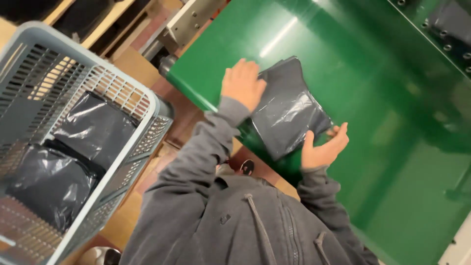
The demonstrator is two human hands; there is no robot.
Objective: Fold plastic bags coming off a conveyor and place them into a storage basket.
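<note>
I press my left hand (241, 83) flat on the dark bagged parcel (287, 110) lying on the green belt (373, 98). My right hand (323, 148), at five o'clock of it, cups its edge, fingers spread. The slippery plastic could slide off the belt's near edge.

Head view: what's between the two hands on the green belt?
In the head view, a flat dark bag wrapped in clear plastic lies between the left hand and right hand, both touching its edges on the green belt.
</note>
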